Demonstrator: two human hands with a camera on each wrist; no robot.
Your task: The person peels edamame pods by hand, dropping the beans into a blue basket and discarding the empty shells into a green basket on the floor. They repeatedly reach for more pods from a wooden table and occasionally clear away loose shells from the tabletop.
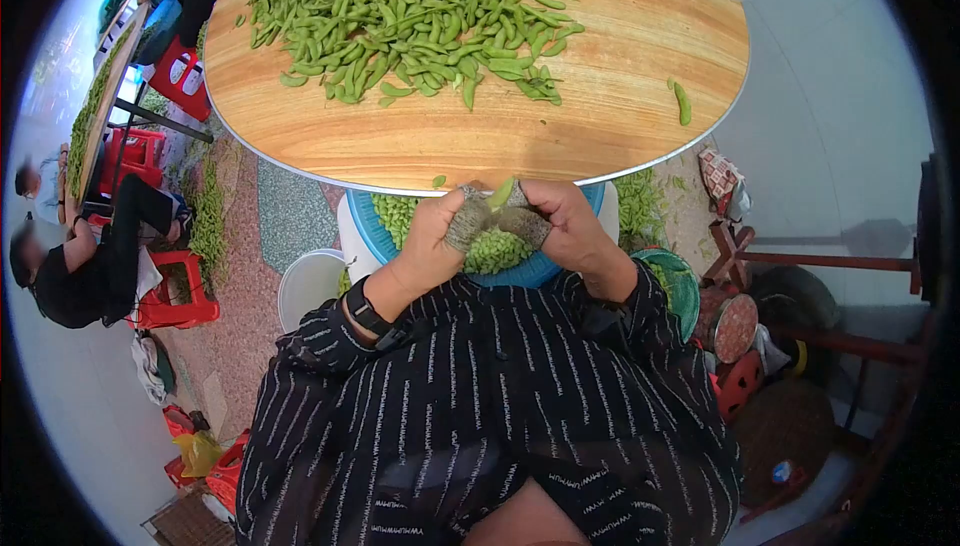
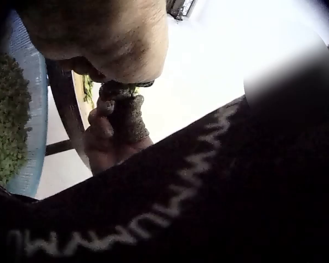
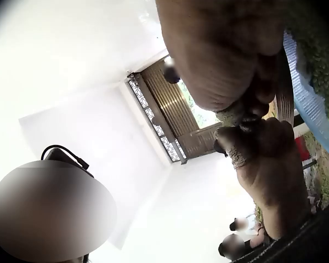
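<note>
Over a blue basin [image 1: 372, 236], both hands meet at the near edge of a round wooden table [image 1: 400, 146]. A green soybean pod [image 1: 501, 194] sticks up between the covered thumbs. My left hand [image 1: 428, 238] pinches it from one side, my right hand [image 1: 575, 224] from the other. Greyish knitted covers [image 1: 468, 222] wrap some of the digits. Shelled green beans [image 1: 497, 254] fill much of the basin below. In the left wrist view the back of my left hand [image 2: 107, 41] hides most of the pod; the right wrist view shows both hands close together.
A large heap of pods [image 1: 400, 21] covers the table's far side, and one stray pod [image 1: 683, 104] lies at right. A white bucket [image 1: 305, 286] stands left, a green basket [image 1: 675, 286] right. People sit on red stools [image 1: 185, 291] at another table.
</note>
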